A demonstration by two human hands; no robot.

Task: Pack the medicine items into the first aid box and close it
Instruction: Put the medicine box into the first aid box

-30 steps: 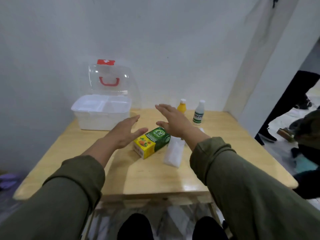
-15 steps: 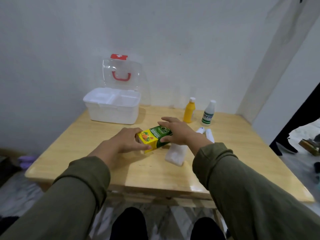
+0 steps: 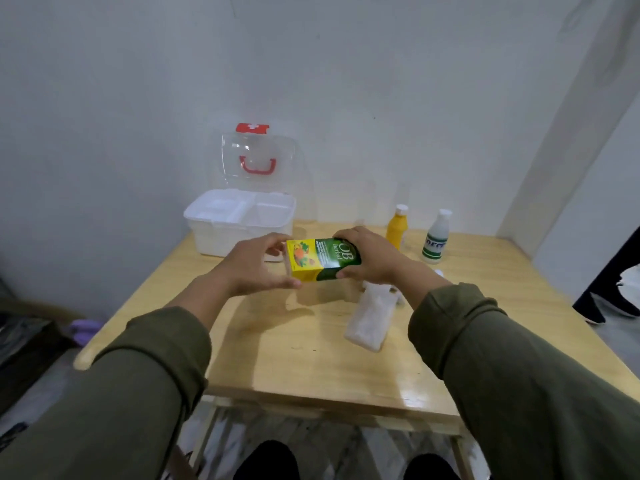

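Here, in the head view, I see the medicine carton, yellow at one end and green at the other with "OB herbal" printed on it, held lifted above the middle of the wooden table. My left hand pinches its yellow end and my right hand wraps the green end. The first aid box sits open at the far left corner, lid upright. An orange bottle and a white bottle stand along the far edge. A clear packet lies just beside my right wrist; the near edge is bare.
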